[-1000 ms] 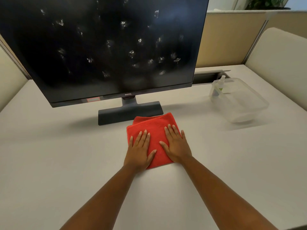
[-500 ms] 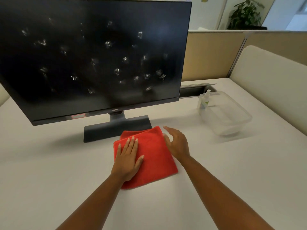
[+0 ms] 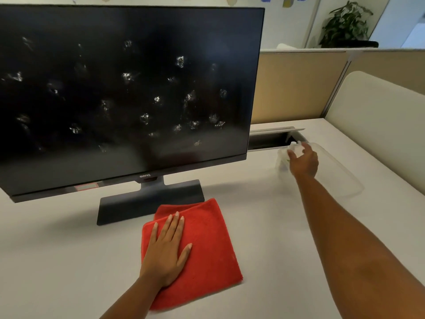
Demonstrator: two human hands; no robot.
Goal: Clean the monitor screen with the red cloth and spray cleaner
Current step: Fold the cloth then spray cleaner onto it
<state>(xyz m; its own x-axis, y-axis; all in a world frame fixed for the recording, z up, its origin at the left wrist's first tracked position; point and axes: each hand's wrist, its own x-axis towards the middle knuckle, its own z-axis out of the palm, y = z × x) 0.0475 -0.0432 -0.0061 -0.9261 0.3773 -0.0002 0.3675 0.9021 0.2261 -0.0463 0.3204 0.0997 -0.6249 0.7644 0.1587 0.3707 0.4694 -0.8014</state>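
Observation:
A black monitor stands on the white desk, its dark screen dotted with several pale smudges. A folded red cloth lies flat in front of the monitor's base. My left hand rests palm down on the cloth's left half, fingers spread. My right hand is stretched out to the right, fingers apart, over the small clear spray bottle that stands in a clear plastic tub. The hand hides most of the bottle; whether the fingers touch it I cannot tell.
An open cable slot is cut into the desk behind the tub. Beige partition panels run along the back, a padded cream divider along the right. A potted plant stands beyond the partition.
My right hand has left the cloth and reached right to the spray bottle in the tub. My left hand stays flat on the cloth. The camera has tilted upward.

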